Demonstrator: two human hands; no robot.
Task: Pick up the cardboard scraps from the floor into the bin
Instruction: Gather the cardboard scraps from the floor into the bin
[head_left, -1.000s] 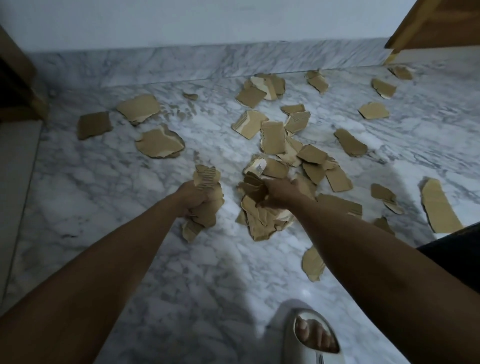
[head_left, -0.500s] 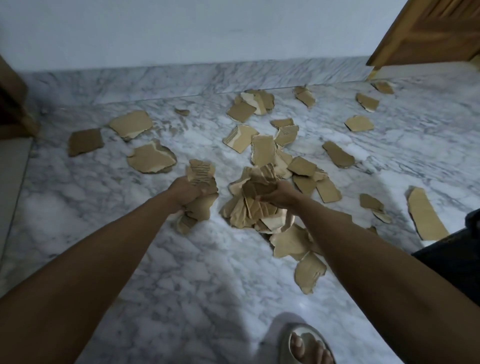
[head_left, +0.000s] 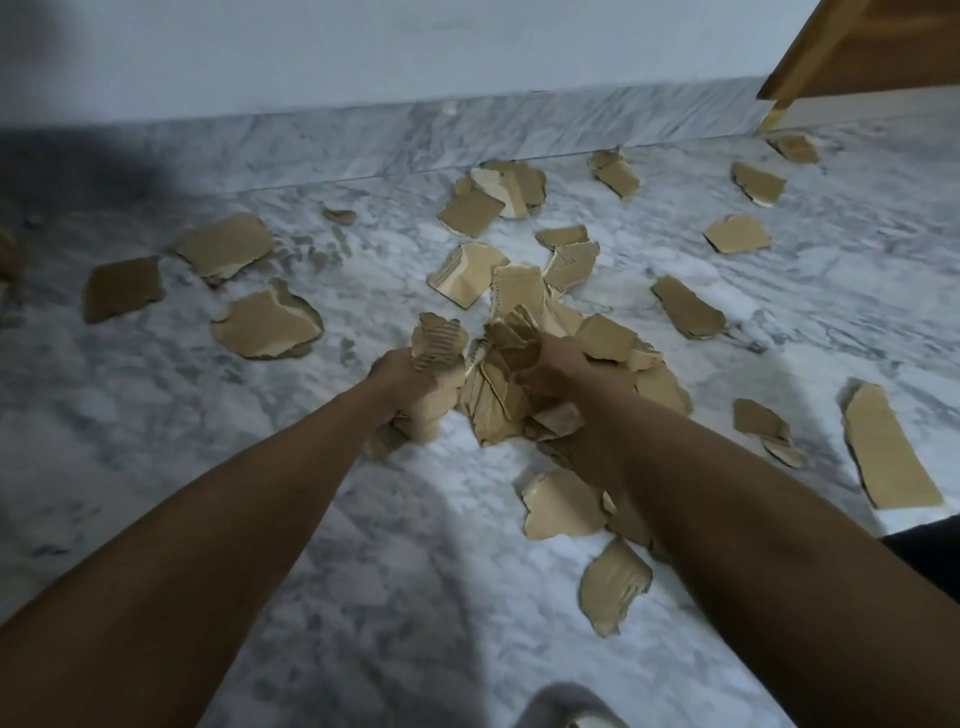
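The left hand (head_left: 410, 376) grips a wad of cardboard scraps (head_left: 434, 343). The right hand (head_left: 558, 366) appears to clutch the heaped pile (head_left: 501, 400) touching it. Loose scraps lie beyond, toward the floor's (head_left: 260, 519) far edge; no bin is visible.

Both bare forearms reach forward from the bottom corners and draw close together near the middle. The left hand (head_left: 402, 376), coming from about 7 o'clock, is curled in a fist around a bundle of cardboard scraps (head_left: 436, 345) that sticks out above and below it. The right hand (head_left: 558, 364), coming from about 4 o'clock, sits just beside it at 3 o'clock, fingers bent and clutching a thicker wad of scraps (head_left: 506, 384).
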